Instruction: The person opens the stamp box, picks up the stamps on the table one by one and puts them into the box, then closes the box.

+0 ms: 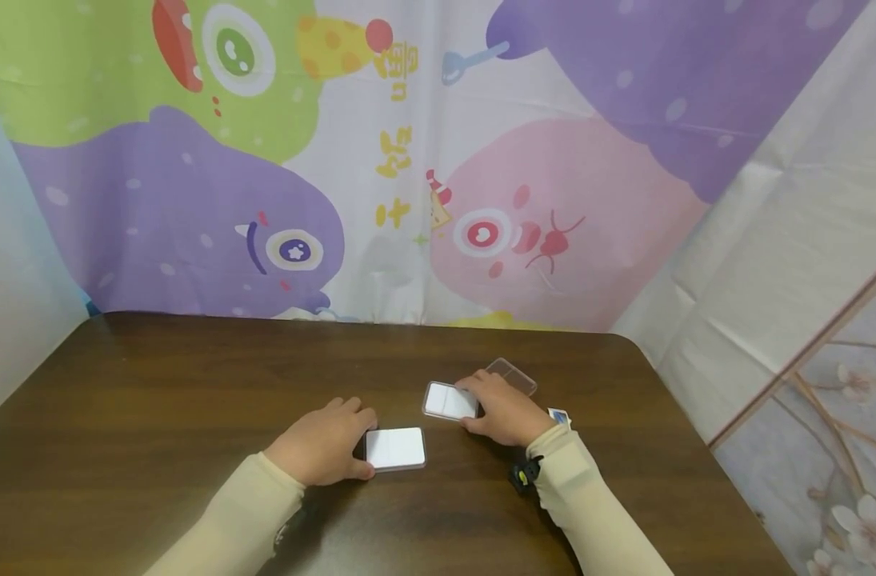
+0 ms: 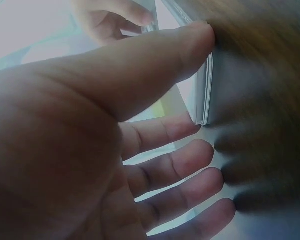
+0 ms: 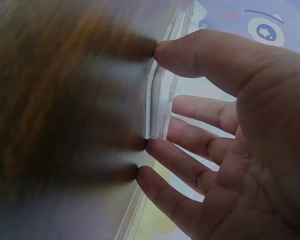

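A flat stack of white cards (image 1: 402, 448) lies on the table in front of my left hand (image 1: 326, 444). The left thumb and index finger grip its left end from opposite edges; in the left wrist view the other fingers (image 2: 192, 157) spread beside it, tips at the tabletop. Farther right and back, a shallow clear plastic case (image 3: 160, 100) holds white cards (image 1: 441, 400). My right hand (image 1: 506, 408) pinches the right end of this case between thumb and fingers. Just behind the right hand lies a clear plastic lid (image 1: 522, 382), partly covered by the hand.
A small blue-and-white card (image 1: 559, 416) lies by the right wrist, partly hidden by the sleeve. The brown wooden table (image 1: 157, 384) runs back to a curtain (image 1: 380, 280) with cartoon monsters. Another hanging cloth (image 1: 754, 240) borders the right side.
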A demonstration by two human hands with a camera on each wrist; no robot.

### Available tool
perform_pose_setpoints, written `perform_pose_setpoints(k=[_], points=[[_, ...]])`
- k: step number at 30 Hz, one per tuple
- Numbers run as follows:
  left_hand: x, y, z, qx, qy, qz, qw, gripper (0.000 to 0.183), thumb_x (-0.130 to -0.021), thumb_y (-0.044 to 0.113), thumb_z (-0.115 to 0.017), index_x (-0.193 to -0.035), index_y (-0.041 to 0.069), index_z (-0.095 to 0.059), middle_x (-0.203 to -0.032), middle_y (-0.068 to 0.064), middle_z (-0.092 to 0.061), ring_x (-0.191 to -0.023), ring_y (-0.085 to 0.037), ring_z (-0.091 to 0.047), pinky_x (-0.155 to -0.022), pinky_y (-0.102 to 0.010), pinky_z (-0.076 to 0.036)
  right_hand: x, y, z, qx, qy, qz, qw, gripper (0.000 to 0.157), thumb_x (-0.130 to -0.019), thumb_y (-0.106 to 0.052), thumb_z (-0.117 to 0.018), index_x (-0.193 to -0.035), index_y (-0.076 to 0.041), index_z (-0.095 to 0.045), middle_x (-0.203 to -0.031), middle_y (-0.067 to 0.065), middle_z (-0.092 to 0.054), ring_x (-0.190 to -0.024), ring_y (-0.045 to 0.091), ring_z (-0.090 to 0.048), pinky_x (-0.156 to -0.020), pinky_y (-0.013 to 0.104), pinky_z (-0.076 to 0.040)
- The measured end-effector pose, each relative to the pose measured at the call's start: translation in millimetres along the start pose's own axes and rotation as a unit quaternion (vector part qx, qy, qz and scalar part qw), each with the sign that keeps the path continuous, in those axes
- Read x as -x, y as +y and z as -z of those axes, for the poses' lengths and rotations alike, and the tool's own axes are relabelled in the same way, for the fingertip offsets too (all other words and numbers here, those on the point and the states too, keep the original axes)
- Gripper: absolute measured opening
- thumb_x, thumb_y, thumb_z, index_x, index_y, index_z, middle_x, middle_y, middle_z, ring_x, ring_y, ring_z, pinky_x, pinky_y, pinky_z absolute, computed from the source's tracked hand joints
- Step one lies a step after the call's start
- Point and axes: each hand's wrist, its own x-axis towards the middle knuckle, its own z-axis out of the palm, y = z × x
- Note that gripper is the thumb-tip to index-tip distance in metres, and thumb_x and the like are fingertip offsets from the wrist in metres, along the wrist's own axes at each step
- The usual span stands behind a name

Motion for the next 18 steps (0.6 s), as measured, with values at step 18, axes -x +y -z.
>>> perform_pose_setpoints(k=[18], points=[[-4.8, 16.2, -0.8, -0.012, 0.035, -0.03, 0.9989, 0.064, -0.076, 0.036, -0.091, -0.124, 0.003, -0.065, -0.109, -0.011, -0.062, -0.098, -0.028, -0.06, -0.082, -0.048, -0.054, -0.7, 0.6, -0.7, 0.001, -0.001, -0.008, 1.0, 0.05, -0.095, -0.024, -0.077, -0.139, -0.007, -0.06, -0.131, 0.012, -0.06, -0.114, 0.026, -0.057, -0.093, 0.042, -0.051]])
